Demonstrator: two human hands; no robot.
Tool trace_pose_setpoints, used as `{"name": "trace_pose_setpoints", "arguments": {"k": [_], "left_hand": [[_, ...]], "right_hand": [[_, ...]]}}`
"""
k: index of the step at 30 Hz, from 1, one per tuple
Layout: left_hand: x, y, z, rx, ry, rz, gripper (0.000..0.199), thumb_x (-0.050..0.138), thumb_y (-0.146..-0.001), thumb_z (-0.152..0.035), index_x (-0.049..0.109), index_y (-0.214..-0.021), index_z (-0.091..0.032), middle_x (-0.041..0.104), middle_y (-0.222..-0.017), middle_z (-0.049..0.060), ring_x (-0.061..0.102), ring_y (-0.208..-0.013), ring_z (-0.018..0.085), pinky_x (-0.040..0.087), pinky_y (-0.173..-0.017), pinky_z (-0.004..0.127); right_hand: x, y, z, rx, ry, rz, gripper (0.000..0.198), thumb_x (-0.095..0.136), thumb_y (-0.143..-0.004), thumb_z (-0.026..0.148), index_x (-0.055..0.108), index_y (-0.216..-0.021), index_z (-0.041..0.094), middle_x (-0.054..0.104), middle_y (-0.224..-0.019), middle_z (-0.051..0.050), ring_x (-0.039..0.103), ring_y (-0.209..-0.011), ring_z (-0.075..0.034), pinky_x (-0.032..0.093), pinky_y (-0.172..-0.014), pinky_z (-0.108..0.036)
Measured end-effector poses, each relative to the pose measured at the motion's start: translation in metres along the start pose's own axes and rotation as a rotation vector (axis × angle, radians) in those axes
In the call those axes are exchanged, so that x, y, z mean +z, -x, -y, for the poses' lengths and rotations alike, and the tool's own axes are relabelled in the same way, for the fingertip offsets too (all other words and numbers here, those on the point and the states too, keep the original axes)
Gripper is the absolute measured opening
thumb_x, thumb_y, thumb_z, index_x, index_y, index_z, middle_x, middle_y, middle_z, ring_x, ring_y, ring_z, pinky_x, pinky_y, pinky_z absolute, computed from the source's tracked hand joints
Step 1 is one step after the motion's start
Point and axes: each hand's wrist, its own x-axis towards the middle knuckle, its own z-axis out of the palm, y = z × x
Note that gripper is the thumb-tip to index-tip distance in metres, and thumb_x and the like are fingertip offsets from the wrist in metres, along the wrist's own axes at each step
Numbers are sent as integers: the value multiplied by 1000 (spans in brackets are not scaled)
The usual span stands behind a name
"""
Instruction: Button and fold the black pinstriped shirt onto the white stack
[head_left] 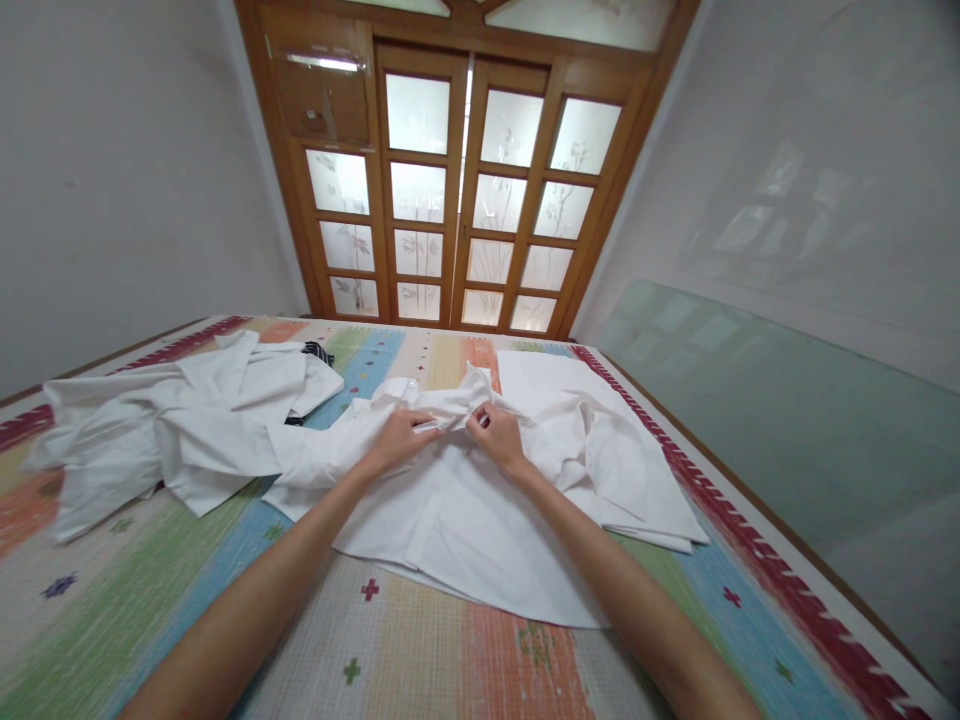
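A white shirt lies spread in front of me, its hem towards me and its collar end bunched up at the far side. My left hand pinches the cloth near the collar from the left. Close beside it, my right hand is closed on the same fabric, fingertips curled inward. The small detail between the fingers is too fine to make out. To the right, partly under the shirt's sleeve, white folded cloth rests flat.
A crumpled heap of white garments lies to the left, with a dark striped piece poking out behind. Everything rests on a colourful striped cover. A pale green panel leans along the right wall; wooden glazed doors stand beyond.
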Motion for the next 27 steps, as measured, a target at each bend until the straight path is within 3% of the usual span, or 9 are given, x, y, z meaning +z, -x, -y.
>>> {"name": "trace_pose_setpoints", "arguments": {"k": [4,9,14,16,19,21,22,27], "left_hand": [[-30,-2,-13,30,-117,13,22,66,-70,-33,77,-78,-16,75,-78,2,65,-73,20,46,-68,25],[-62,-1,-32,65,-138,-77,22,68,-70,-37,76,-74,-16,74,-76,2,65,-71,18,46,-67,24],[-77,0,-45,52,-103,-175,22,71,-66,-38,73,-66,-16,71,-66,0,63,-65,17,46,-62,23],[-75,-1,-46,72,-128,-221,23,71,-67,-38,73,-67,-16,72,-68,1,64,-67,17,47,-63,23],[-68,-3,-43,107,-157,-294,23,70,-71,-39,74,-72,-16,73,-74,2,66,-71,18,49,-66,24],[-63,-4,-41,128,-156,-319,23,69,-72,-39,74,-74,-17,74,-76,2,66,-73,18,50,-68,24],[-61,-4,-40,138,-151,-328,23,70,-72,-39,74,-75,-17,74,-76,2,66,-73,18,50,-68,24],[-57,-1,-45,178,-159,-303,20,69,-72,-36,75,-74,-17,74,-76,2,66,-70,17,50,-68,23]], "right_hand": [[-24,-11,0,-45,82,-49,12,50,-78,23,58,-70,19,62,-62,0,56,-58,-15,38,-62,-24],[-52,-28,0,-107,234,-102,14,46,-84,24,57,-77,19,61,-66,-2,55,-61,-17,34,-59,-25],[-65,-44,-2,-72,387,-113,13,47,-85,20,59,-81,19,64,-73,-5,54,-63,-18,30,-56,-26],[-61,-41,2,-80,371,-208,14,46,-87,21,60,-85,18,63,-71,-4,53,-61,-17,29,-55,-26],[-47,-21,17,-237,283,-320,19,43,-90,26,59,-83,17,59,-65,-2,50,-55,-14,30,-54,-25],[-34,-2,32,-389,222,-233,25,44,-91,32,56,-73,18,57,-60,0,49,-51,-12,31,-54,-24],[-28,6,39,-402,201,-180,28,47,-91,36,55,-70,19,56,-58,0,49,-51,-12,31,-54,-24],[-4,19,56,-124,153,-45,34,59,-86,41,49,-60,20,57,-56,1,50,-52,-13,30,-53,-25]]}}
